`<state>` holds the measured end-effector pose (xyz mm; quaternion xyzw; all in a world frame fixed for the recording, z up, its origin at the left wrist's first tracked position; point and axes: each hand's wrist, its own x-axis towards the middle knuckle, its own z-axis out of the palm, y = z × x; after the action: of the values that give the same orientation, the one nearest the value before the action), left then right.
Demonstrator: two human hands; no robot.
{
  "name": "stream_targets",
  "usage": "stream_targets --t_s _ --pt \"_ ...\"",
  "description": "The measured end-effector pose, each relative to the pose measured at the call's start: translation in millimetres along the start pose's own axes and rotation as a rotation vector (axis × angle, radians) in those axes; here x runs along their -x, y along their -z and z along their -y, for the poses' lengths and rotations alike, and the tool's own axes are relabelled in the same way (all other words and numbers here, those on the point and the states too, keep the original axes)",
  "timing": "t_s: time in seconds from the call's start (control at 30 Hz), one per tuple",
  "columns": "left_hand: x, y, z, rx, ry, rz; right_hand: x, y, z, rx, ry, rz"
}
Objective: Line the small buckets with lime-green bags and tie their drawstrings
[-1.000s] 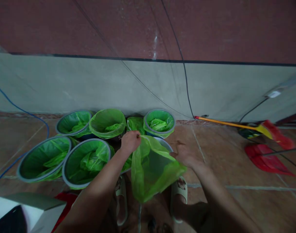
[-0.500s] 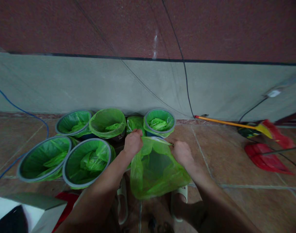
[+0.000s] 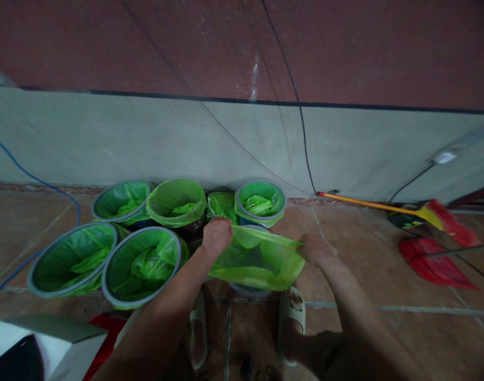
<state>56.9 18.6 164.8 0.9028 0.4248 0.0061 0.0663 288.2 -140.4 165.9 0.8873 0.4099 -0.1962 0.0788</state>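
Note:
A thin green plastic bag (image 3: 258, 259) is stretched between my two hands above a grey-rimmed bin (image 3: 248, 290) that stands just in front of my feet. My left hand (image 3: 216, 235) is closed on the bag's left edge. Gripping the right edge is my right hand (image 3: 317, 250), fingers curled. The bag hides most of the bin beneath it; only the bin's near rim shows.
Several bins lined with green bags (image 3: 141, 264) cluster left and behind, against a grey wall (image 3: 146, 137). A yellow-handled broom (image 3: 385, 203) and red dustpan (image 3: 436, 256) lie at the right. A white box (image 3: 39, 338) sits at bottom left. Cables hang along the wall.
The bag hung down loosely from my hands; now both hands have pulled apart and lowered, spreading it flat and wide over the bin. My right hand moved rightward.

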Motion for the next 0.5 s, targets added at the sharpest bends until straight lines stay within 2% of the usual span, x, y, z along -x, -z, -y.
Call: stream_targets --t_s 0.07,0.2,0.3,0.4,0.5 --pt "1 3.0 -6 0.003 -0.040 -0.022 6 -1 8 -0.031 0.058 -0.042" --pt "5 6.6 -24 0.029 -0.156 -0.073 20 -4 39 -0.153 0.277 -0.218" --pt "7 4.4 -35 0.070 -0.229 -0.079 27 -7 61 -0.221 0.389 -0.243" --pt "10 -0.3 -42 0.102 -0.266 -0.057 29 -8 74 -0.179 0.380 -0.211" --pt "11 -3.1 -40 0.099 -0.265 -0.024 29 -5 74 -0.115 0.317 -0.204"
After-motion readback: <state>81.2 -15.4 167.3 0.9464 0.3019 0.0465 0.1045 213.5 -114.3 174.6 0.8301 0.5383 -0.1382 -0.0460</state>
